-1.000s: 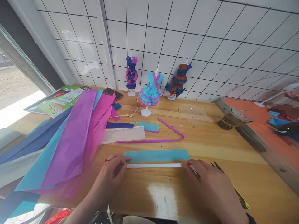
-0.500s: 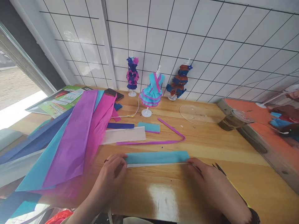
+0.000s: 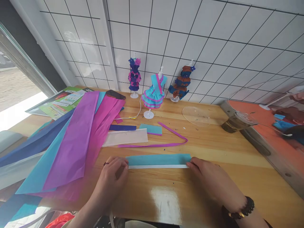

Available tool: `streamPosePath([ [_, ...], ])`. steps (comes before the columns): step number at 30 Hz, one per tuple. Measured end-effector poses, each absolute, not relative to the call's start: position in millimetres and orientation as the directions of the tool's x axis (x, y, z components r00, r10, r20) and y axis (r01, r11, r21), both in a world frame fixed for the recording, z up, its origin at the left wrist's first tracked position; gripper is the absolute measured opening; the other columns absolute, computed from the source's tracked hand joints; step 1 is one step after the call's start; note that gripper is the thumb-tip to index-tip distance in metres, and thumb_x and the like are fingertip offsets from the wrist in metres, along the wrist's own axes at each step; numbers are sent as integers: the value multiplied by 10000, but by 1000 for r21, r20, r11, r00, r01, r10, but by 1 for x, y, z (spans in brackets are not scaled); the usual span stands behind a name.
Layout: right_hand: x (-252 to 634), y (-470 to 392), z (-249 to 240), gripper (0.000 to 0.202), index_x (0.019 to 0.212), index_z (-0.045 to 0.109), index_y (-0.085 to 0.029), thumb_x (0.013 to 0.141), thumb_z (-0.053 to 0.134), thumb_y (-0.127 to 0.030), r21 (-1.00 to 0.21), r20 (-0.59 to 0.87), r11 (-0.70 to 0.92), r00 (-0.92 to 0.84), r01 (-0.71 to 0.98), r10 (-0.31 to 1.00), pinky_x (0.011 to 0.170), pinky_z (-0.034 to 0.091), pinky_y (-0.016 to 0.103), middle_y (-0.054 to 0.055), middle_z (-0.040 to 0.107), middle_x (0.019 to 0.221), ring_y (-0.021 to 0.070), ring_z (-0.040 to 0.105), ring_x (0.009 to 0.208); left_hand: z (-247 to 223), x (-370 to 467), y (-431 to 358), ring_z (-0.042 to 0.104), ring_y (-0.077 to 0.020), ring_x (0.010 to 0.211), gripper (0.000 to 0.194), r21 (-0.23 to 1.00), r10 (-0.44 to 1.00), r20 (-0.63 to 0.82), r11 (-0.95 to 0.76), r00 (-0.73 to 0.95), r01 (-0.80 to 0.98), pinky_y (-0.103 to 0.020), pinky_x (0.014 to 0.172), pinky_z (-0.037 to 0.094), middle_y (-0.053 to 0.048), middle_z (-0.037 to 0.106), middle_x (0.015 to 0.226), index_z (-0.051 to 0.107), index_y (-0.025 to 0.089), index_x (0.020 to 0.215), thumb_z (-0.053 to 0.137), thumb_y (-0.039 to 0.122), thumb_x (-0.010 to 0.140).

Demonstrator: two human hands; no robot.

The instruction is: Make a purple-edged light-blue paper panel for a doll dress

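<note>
Two bare hands work at the near part of a wooden table (image 3: 133, 199), seen from above. Between them lies a flat teal strip (image 3: 158, 159), with a narrow white strip (image 3: 158, 166) running along its near edge. The left hand (image 3: 115, 171), wearing a ring (image 3: 106, 163), pinches the white strip's left end, its fingertips touching the teal strip's left end. The right hand (image 3: 209, 172), with a dark beaded bracelet (image 3: 248, 207) at the wrist, pinches the white strip's right end, fingers against the teal strip's right corner.

Just beyond, a thin purple strip (image 3: 163, 145) bends into a sharp V on its side. Behind its left part lie an off-white strip (image 3: 127, 137), a dark blue strip (image 3: 122, 128) and a light blue rectangle (image 3: 151, 129) with a purple edge.

To the left, long sheets in purple, pink and blue (image 3: 73, 139) overlap a green printed packet (image 3: 57, 106). Three small dress forms (image 3: 154, 91) in ruffled outfits stand near the white tiled wall (image 3: 166, 41). To the right are a clear round disc (image 3: 196, 116) and a lidded plastic cup (image 3: 234, 123) of dark liquid.
</note>
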State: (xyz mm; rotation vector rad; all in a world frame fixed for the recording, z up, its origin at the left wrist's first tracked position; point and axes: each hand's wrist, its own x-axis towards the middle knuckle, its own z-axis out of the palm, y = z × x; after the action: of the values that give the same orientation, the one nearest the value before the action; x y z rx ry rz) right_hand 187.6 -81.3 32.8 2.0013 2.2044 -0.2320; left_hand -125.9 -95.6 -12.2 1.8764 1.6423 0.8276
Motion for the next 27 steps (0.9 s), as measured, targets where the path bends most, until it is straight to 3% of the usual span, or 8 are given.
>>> streamPosePath([
  [8,174,-71,29,332,749,539,-208,904,354,-436,124,-209,119,-91,985,974,500,338,275,51,673,724,223,647,665,-11,-126,-93,510,-201,874,172,732,994,90,-107,60,673,-335,782,370,-20,613,826,468,209,655,439,251,819],
  [16,178,-66,11,370,769,569,-198,903,326,-443,131,-173,128,-105,983,979,545,360,279,88,671,720,229,636,695,-10,-126,-91,509,-201,866,176,729,995,75,-101,68,677,-343,783,363,-18,609,818,452,207,633,447,234,807],
  [20,177,-65,12,374,731,567,-204,893,335,-448,35,-180,80,-72,996,981,546,349,269,77,664,710,215,623,689,-9,-126,-91,508,-197,850,177,735,996,69,-94,65,672,-349,784,359,-15,610,810,450,206,632,445,234,807],
  [27,179,-65,25,369,657,522,-213,862,359,-473,-287,-191,-56,0,956,982,465,289,237,2,589,582,143,504,503,-6,-124,-90,514,-205,849,160,739,996,68,-90,59,668,-359,789,366,-21,613,792,460,207,633,441,225,791],
])
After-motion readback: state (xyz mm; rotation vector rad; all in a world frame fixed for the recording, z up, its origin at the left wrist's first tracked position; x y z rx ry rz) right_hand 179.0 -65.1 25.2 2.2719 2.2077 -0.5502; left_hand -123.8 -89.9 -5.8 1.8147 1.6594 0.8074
